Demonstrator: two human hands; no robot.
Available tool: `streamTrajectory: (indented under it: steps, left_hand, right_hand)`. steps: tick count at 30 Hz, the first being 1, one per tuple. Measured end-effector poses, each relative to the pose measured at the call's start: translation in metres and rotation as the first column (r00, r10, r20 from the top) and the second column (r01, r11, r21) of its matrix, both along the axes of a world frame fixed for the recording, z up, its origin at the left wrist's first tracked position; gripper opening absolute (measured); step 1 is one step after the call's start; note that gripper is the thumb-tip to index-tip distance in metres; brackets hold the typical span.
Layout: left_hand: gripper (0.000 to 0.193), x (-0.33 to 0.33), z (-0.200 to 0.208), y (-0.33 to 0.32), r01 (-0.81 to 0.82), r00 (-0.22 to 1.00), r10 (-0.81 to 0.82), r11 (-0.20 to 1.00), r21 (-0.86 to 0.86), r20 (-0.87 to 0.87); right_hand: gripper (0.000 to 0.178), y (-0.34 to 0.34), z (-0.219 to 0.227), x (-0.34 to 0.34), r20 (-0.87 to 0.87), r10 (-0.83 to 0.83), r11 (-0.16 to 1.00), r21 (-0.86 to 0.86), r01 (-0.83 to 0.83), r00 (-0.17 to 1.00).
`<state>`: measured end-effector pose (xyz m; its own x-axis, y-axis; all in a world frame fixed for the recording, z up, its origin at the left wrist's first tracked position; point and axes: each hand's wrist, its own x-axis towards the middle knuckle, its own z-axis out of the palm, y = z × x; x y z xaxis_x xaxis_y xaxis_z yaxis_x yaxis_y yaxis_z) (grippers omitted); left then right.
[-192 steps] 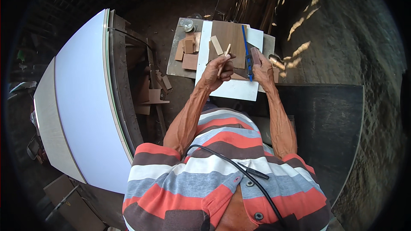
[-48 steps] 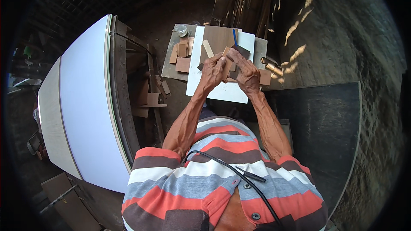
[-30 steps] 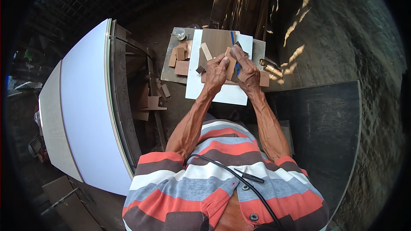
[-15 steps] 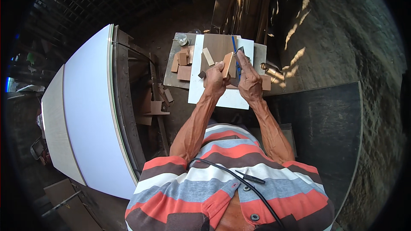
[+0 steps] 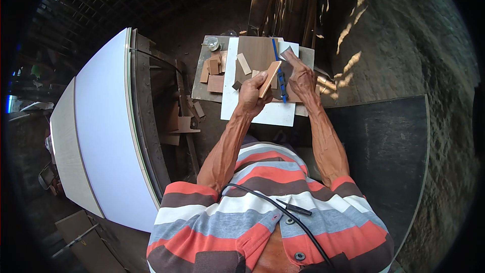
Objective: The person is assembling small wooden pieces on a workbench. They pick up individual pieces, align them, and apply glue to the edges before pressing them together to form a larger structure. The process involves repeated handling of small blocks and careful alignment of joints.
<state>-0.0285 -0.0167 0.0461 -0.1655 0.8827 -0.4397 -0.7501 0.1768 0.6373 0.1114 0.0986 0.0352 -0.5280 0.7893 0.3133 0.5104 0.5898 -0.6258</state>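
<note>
Left hand [image 5: 254,93] has a thin wooden block [image 5: 271,79] gripped up over the worktop [image 5: 199,88], toward its near edge; right hand [image 5: 302,81] just pinches a dark flat sheet [image 5: 288,54] near the right edge.

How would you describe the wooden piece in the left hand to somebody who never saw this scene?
Find the large white board on the table. Over it, in this view, the left hand grips a narrow, flat, light-brown wooden piece. Unlike the loose wooden blocks left of the board, this one is hand-held.
</note>
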Motion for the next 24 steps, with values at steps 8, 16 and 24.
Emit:
streamTrajectory:
  steps: [8,16,24]
  left_hand:
    - [0.032,0.007,-0.014,0.016,-0.098,0.621,0.103,0.994,0.053,-0.777]
    - [0.03,0.003,-0.024,0.022,-0.252,0.966,0.233,0.944,-0.211,-0.112]
    - [0.029,-0.014,-0.014,0.016,-0.139,0.945,0.166,0.984,-0.111,0.283]
  right_hand:
    - [0.06,-0.04,0.007,-0.007,0.041,0.07,0.996,0.046,-0.072,0.997]
    - [0.069,-0.047,0.0,-0.003,-0.162,0.065,0.993,-0.085,-0.079,0.985]
    - [0.066,-0.003,0.0,-0.016,-0.037,0.031,0.999,-0.031,-0.033,0.999]
